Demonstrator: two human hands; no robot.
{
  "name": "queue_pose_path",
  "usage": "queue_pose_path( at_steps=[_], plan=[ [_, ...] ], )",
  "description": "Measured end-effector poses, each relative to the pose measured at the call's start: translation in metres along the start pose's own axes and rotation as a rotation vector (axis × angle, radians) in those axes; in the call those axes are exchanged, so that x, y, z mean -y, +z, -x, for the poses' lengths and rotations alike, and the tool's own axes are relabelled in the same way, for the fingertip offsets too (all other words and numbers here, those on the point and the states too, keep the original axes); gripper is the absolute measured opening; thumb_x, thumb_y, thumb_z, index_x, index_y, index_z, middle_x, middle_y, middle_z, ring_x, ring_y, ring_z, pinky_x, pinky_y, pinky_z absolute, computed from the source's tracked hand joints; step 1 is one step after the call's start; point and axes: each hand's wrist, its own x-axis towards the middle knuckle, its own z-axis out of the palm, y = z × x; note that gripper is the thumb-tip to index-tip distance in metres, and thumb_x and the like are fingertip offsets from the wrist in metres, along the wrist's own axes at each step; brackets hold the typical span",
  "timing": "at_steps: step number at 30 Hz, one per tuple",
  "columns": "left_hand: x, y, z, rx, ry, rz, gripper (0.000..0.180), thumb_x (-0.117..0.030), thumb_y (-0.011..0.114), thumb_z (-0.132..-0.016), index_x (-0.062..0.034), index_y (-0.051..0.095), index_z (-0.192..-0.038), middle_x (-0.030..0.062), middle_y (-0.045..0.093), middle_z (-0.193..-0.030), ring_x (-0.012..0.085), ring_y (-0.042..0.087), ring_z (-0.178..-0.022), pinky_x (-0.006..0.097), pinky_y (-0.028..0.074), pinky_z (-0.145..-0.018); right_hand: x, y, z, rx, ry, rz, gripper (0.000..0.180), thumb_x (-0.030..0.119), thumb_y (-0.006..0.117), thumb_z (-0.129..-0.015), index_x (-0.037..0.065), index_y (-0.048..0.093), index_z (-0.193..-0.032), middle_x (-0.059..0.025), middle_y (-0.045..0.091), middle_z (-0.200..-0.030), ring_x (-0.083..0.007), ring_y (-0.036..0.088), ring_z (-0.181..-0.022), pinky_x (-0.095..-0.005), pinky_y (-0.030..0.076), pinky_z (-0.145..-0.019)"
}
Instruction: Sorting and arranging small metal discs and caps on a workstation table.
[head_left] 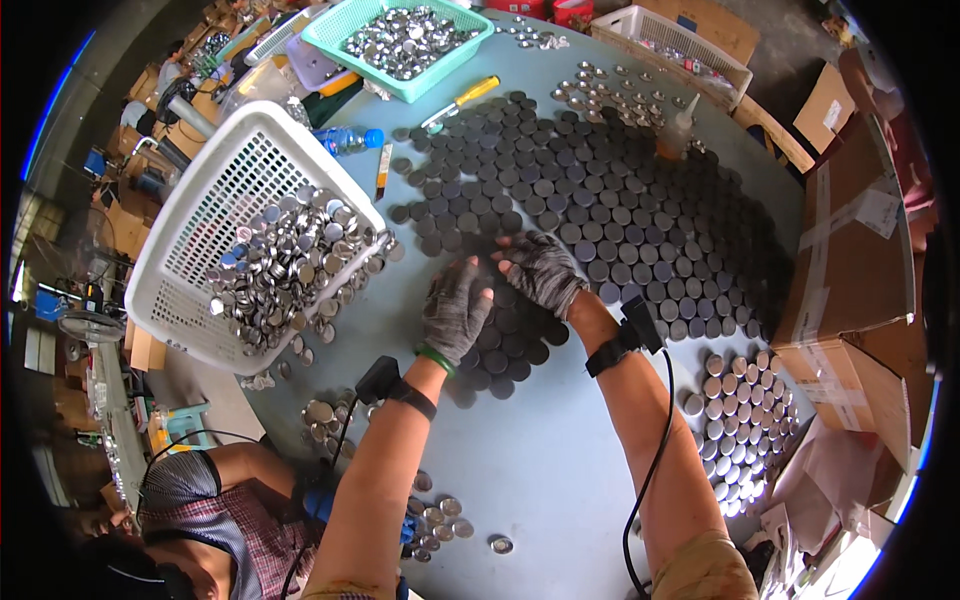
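Observation:
Both of my hands wear grey fingerless gloves and rest on a dense spread of dark round metal caps [620,215] across the table. My left hand [456,312], with a green bangle at the wrist, lies at the near left edge of the caps, fingers forward and thumb apart. Just right of it, my right hand [543,270] reaches leftward over the caps, its bare fingertips spread. Neither hand appears to grasp anything; the palms are hidden. Between and below them lies a narrower patch of dark caps [505,335].
A white basket [185,235] of shiny caps stands left, a green basket [420,85] far back. A yellow screwdriver [465,99], a cutter knife [383,172], a water bottle [345,140] and a squeeze bottle [675,135] lie or stand about. Right is a cardboard box [850,265]; another person [230,510] sits lower left.

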Motion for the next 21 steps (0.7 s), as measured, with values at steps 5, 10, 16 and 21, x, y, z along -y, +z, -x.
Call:
queue_pose_path(
  at_steps=[5, 10, 16, 21],
  plan=[
    [-0.017, 0.000, 0.011, -0.036, 0.021, 0.010, 0.049, -0.034, 0.055, -0.083, -0.0060, 0.048, -0.123, 0.0167, 0.052, -0.120, 0.0361, 0.049, -0.112, 0.047, 0.034, -0.099, 0.010, -0.004, 0.028, -0.002, -0.025, -0.054, 0.026, 0.029, 0.056, -0.084, 0.013, 0.066, -0.103, -0.0054, 0.058, -0.118, -0.0283, 0.047, -0.112, -0.0383, 0.034, -0.099],
    [-0.050, -0.003, 0.030, 0.017, 0.032, 0.043, 0.048, -0.033, 0.056, -0.083, -0.0051, 0.049, -0.121, 0.0143, 0.053, -0.121, 0.0334, 0.048, -0.113, 0.047, 0.034, -0.099, 0.022, -0.014, 0.072, -0.025, -0.036, 0.070, 0.026, 0.027, 0.057, -0.083, 0.012, 0.066, -0.102, -0.0066, 0.059, -0.117, -0.0282, 0.047, -0.113, -0.0394, 0.035, -0.098],
    [-0.091, 0.003, 0.064, 0.082, 0.062, 0.017, 0.047, -0.031, 0.056, -0.082, -0.0062, 0.050, -0.121, 0.0115, 0.051, -0.123, 0.0295, 0.043, -0.120, 0.045, 0.030, -0.103, 0.048, -0.032, 0.136, -0.062, 0.057, 0.089, 0.029, 0.026, 0.058, -0.081, 0.010, 0.065, -0.104, -0.0071, 0.058, -0.118, -0.0289, 0.047, -0.114, -0.0414, 0.034, -0.098],
    [-0.140, 0.000, 0.093, 0.151, 0.063, 0.058, 0.044, -0.029, 0.052, -0.086, -0.0049, 0.049, -0.122, 0.0120, 0.053, -0.123, 0.0309, 0.044, -0.120, 0.046, 0.030, -0.102, 0.075, -0.045, 0.198, -0.118, 0.171, 0.173, 0.031, 0.025, 0.058, -0.079, 0.010, 0.063, -0.106, -0.0071, 0.057, -0.117, -0.0301, 0.046, -0.113, -0.0431, 0.036, -0.097]
  ],
)
